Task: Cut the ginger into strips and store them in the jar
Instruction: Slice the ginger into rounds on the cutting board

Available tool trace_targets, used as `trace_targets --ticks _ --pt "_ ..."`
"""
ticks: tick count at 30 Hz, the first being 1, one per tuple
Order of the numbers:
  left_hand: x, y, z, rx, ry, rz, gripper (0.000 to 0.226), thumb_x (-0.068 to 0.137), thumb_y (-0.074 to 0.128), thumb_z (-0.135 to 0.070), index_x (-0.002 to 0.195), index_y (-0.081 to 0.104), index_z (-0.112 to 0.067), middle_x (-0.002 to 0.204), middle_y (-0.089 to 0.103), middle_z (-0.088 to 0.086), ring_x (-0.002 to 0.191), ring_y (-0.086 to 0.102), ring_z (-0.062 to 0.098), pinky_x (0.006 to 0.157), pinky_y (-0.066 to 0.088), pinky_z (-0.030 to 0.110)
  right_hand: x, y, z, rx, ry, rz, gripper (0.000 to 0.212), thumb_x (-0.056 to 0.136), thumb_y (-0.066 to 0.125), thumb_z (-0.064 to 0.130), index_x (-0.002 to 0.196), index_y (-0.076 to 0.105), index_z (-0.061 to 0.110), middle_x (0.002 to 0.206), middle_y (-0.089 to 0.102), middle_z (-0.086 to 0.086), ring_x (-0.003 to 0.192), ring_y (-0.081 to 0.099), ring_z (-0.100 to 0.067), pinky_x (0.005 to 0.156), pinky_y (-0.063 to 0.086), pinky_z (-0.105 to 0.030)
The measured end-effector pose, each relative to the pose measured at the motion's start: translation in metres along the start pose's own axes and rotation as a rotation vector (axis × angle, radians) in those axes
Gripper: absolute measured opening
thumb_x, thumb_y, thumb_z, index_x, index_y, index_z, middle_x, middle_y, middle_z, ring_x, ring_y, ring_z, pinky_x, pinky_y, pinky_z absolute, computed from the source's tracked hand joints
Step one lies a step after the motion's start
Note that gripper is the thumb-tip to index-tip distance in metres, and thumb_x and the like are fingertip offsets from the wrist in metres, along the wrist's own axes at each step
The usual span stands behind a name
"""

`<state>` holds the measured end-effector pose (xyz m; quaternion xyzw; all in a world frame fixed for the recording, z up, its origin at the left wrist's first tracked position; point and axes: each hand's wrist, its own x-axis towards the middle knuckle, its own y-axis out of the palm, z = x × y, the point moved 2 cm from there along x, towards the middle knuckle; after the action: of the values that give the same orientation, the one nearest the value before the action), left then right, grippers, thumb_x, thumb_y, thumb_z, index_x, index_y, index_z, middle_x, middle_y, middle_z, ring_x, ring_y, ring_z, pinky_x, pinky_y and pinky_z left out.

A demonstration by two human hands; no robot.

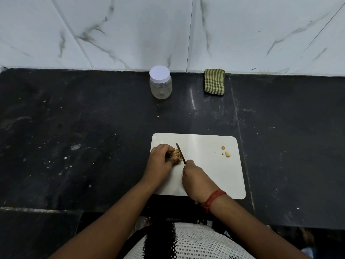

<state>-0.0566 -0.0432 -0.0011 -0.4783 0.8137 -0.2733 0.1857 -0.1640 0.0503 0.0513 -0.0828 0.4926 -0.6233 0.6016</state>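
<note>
Ginger, a knobbly tan root (176, 154), sits on the white rounded cutting board's (205, 176) left part, gripped by the left hand (160, 158). The right hand (196, 181) clasps a slim yellow-handled knife (180, 153) whose blade rests against the root. Best keep fingertips tucked and slice thinly. Far back, well apart, stands the clear white-lidded plastic jar (160, 84), lid on, near a folded green striped cloth (214, 81); pale offcuts (227, 153) lie to the right.

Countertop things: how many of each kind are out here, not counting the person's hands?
Jar, lid on: 1
Striped cloth: 1
Cutting board: 1
Knife: 1
Ginger piece being cut: 1
Larger trimmed ginger bits on the board: 2, plus tiny specks too small to count
Total: 7
</note>
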Motion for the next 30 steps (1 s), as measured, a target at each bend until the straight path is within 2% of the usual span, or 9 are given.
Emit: trace_targets --ticks 5,8,12,14,17,20,22,26,30 --pt "0.000 0.000 0.002 0.001 0.011 0.006 0.016 0.086 0.075 -0.009 0.097 0.066 -0.015 0.098 0.063 -0.008 0.097 0.052 0.015 0.080 0.037 0.010 -0.004 0.003 0.000 -0.036 -0.004 -0.015 0.016 0.090 0.032 -0.005 0.094 0.032 0.011 0.072 0.051 -0.005 0.050 0.038 -0.012 0.042 0.019 -0.024" --pt "-0.002 0.000 0.001 -0.004 0.018 0.001 0.015 0.085 0.075 -0.008 0.096 0.066 -0.015 0.098 0.063 -0.007 0.096 0.052 0.015 0.080 0.037 0.010 -0.003 0.005 0.002 -0.038 0.008 0.008 0.018 0.089 0.032 -0.005 0.099 0.035 0.009 0.078 0.058 -0.010 0.051 0.040 -0.012 0.043 0.021 -0.024" --pt "-0.001 0.000 0.003 0.018 0.028 0.003 0.015 0.085 0.076 -0.008 0.094 0.066 -0.015 0.095 0.063 -0.007 0.093 0.050 0.016 0.078 0.036 0.011 0.005 0.007 0.006 -0.049 0.026 0.026 0.016 0.090 0.034 -0.004 0.101 0.038 0.007 0.088 0.063 -0.015 0.075 0.062 -0.029 0.045 0.027 -0.025" --pt "0.000 0.001 0.002 0.023 0.029 0.005 0.014 0.085 0.075 -0.008 0.093 0.066 -0.015 0.094 0.063 -0.006 0.093 0.050 0.016 0.077 0.037 0.013 0.009 0.006 0.007 -0.028 0.047 0.042 0.017 0.092 0.035 -0.001 0.108 0.042 0.002 0.100 0.065 -0.019 0.083 0.063 -0.031 0.052 0.034 -0.028" --pt "0.002 0.001 0.001 0.003 0.029 0.005 0.015 0.084 0.075 -0.007 0.089 0.065 -0.016 0.091 0.063 -0.005 0.092 0.051 0.019 0.076 0.039 0.020 0.012 0.004 0.008 -0.038 0.046 0.067 0.014 0.093 0.035 -0.002 0.105 0.041 0.004 0.105 0.064 -0.021 0.090 0.063 -0.033 0.049 0.030 -0.026" --pt "0.001 0.000 0.002 -0.036 0.013 0.006 0.017 0.083 0.075 -0.004 0.090 0.066 -0.017 0.092 0.065 -0.004 0.093 0.054 0.019 0.079 0.043 0.027 0.007 -0.002 0.009 -0.125 0.025 0.090 0.015 0.092 0.035 -0.003 0.103 0.042 0.005 0.094 0.058 -0.020 0.067 0.052 -0.026 0.047 0.025 -0.024" --pt "0.000 0.000 0.001 -0.050 -0.007 0.012 0.017 0.083 0.075 -0.004 0.091 0.067 -0.017 0.092 0.065 -0.003 0.095 0.055 0.020 0.081 0.045 0.028 -0.002 -0.002 0.010 -0.215 -0.001 0.078 0.025 0.093 0.034 -0.005 0.110 0.051 -0.002 0.074 0.038 -0.013 0.055 0.034 -0.017 0.047 0.022 -0.022" --pt "0.000 -0.002 -0.001 0.002 0.011 0.006 0.013 0.085 0.075 -0.006 0.089 0.066 -0.014 0.089 0.062 -0.007 0.098 0.050 0.021 0.081 0.042 0.026 0.004 -0.002 0.013 -0.223 -0.033 0.129 0.019 0.095 0.035 -0.002 0.100 0.053 -0.001 0.068 0.026 -0.004 0.057 0.032 -0.016 0.047 0.022 -0.021" --pt "0.000 -0.001 0.005 0.093 0.030 -0.017 0.013 0.082 0.076 -0.013 0.089 0.067 -0.019 0.090 0.065 -0.009 0.094 0.052 0.020 0.085 0.046 0.043 0.017 0.000 0.012 -0.017 0.067 0.105 0.029 0.095 0.040 0.009 0.123 0.045 0.002 0.070 0.030 0.003 0.057 0.029 -0.010 0.055 0.030 -0.019"
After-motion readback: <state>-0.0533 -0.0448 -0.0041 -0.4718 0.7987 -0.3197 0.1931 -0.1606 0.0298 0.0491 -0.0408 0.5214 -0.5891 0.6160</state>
